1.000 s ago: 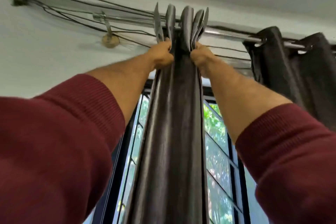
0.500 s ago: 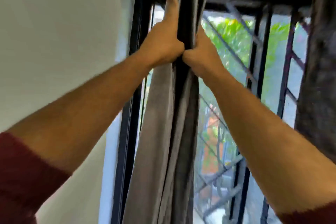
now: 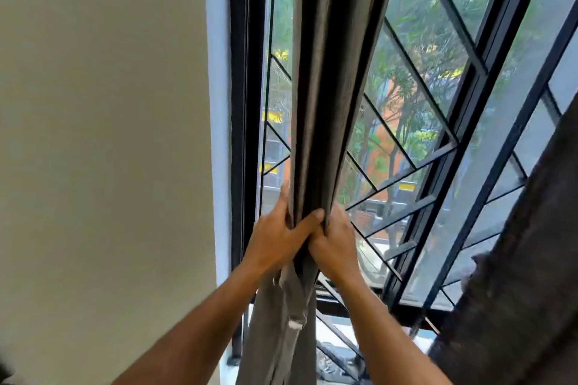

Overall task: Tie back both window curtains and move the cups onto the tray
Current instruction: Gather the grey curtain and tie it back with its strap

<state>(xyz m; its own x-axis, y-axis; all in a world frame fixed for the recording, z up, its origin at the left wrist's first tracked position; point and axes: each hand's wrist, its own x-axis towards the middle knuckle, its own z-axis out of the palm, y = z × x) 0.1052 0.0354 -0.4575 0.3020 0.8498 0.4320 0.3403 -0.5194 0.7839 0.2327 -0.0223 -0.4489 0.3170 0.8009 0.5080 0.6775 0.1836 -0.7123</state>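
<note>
The left curtain (image 3: 325,78), dark grey and gathered into a narrow bundle of folds, hangs down the middle of the view in front of the window. My left hand (image 3: 275,237) squeezes the bundle from the left, thumb across its front. My right hand (image 3: 336,242) grips it from the right at the same height, and the two hands touch. Below them the cloth hangs looser, with a grey fabric strip (image 3: 295,306) dangling along it. The right curtain (image 3: 519,275) hangs dark at the right edge. No cups or tray are in sight.
A plain beige wall (image 3: 103,134) fills the left half. The black window frame (image 3: 244,103) and a diagonal metal grille (image 3: 416,162) stand right behind the curtain, with trees and buildings outside.
Both hands have slid down the gathered curtain from the rod at the top to about mid-height, and my view has tilted down from the ceiling to the window.
</note>
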